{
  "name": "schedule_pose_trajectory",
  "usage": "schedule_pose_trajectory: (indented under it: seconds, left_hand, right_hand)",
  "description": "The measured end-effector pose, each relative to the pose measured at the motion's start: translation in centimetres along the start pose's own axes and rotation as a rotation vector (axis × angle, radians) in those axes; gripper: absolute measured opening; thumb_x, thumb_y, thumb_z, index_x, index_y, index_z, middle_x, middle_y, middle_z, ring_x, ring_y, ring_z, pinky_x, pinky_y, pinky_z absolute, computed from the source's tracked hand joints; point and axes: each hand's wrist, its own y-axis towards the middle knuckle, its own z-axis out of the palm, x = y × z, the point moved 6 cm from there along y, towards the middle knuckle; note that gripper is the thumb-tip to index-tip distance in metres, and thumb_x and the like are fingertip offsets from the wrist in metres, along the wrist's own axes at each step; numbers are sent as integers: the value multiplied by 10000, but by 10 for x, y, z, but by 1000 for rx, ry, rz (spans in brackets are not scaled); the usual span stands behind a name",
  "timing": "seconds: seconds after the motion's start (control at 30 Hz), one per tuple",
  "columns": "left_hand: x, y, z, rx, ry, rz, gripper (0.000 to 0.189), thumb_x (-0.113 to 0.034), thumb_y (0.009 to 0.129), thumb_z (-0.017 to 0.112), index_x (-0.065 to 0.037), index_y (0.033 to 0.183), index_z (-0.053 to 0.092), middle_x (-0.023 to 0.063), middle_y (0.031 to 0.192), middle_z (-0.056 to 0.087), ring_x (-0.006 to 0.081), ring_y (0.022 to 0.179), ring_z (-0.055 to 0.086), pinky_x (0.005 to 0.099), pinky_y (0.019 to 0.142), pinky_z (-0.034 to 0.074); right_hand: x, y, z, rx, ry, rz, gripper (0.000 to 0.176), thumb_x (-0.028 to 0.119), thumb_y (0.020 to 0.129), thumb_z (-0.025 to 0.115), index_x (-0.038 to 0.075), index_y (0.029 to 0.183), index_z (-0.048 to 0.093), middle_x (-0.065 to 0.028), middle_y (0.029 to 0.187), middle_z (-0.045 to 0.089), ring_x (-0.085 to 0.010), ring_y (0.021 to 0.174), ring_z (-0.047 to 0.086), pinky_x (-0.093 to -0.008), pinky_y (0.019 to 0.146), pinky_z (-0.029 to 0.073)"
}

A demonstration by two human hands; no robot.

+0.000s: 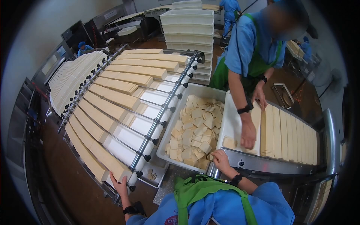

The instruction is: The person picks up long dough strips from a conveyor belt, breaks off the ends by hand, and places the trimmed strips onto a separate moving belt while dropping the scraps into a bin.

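My left hand (120,186) is at the near end of the slatted conveyor, thumb and fingers spread. Its fingertips touch the end of a long row of stacked pale tofu sheets (111,160). My right hand (221,160) has its fingers curled in beside the corner of a white bin (159,150), next to the metal edge of the right-hand conveyor. Whatever those fingers hold, if anything, is hidden. Loose square tofu pieces (197,123) fill the bin between my two hands.
A co-worker in a green apron (245,80) leans over the right conveyor, both hands near upright tofu rows (287,135). A rail with black knobs (164,123) crosses the left conveyor. White crates (187,30) are stacked behind the bin. A small tray (157,174) sits below.
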Motion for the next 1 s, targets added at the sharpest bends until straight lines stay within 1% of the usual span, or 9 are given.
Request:
schedule_pose_trajectory:
  seconds: [0.27,0.37,1.0]
  left_hand:
    - [-1,-1,0,-34,41,11,771,32,673,656,-14,1333,260,140,1268,408,216,1074,466,279,887,388]
    - [2,0,0,-36,42,20,756,28,682,653,-11,1330,265,143,1263,413,213,1060,475,277,879,394]
    - [9,2,-1,-64,16,-14,700,-8,705,651,-7,1311,300,133,1205,459,203,990,511,274,841,418]
  right_hand:
    - [-1,-1,1,9,-9,5,163,-37,648,534,17,796,579,-121,821,559,-298,807,525,-358,716,429]
    - [-1,0,0,-4,-5,-12,149,-30,664,535,7,803,574,-128,815,569,-313,790,534,-373,703,433]
    - [1,1,-1,-18,12,-4,146,-36,666,534,7,797,581,-121,811,571,-303,773,535,-361,677,441]
